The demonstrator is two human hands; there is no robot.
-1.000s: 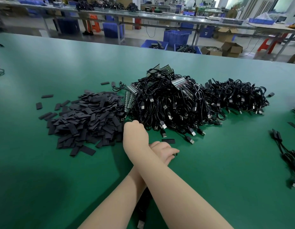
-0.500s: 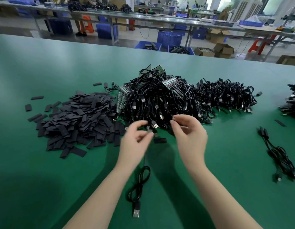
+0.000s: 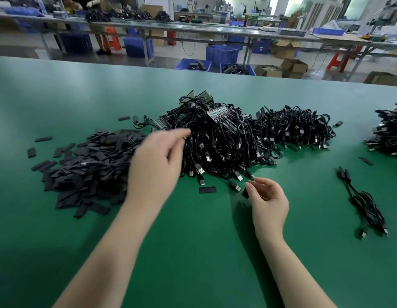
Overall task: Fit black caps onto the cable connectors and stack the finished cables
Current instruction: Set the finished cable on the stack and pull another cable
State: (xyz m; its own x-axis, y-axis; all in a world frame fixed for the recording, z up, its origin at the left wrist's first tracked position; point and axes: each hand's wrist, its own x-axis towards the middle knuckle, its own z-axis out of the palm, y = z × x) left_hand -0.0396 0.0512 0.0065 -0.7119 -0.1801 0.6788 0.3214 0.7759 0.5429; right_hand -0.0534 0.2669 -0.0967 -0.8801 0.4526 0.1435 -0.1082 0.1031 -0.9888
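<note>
A heap of flat black caps lies at the left of the green table. A big tangle of black USB cables sits in the middle. My left hand is raised and blurred over the seam between the two piles, thumb and forefinger pinching a small connector end at the tips. Lower down and to the right, my right hand curls its fingers around a black cap, close to the cable plugs at the pile's front edge. A single cap lies between my hands.
A second cable heap joins the main pile on its right. A few capped cables lie at the right, with another cable stack at the far right edge. Stray caps dot the table. Benches and blue crates stand beyond.
My hands uncrossed and then moved apart. The left hand rose up and leftwards over the piles. The cable that hung below it near the front edge is gone from there. The right hand dropped towards me.
</note>
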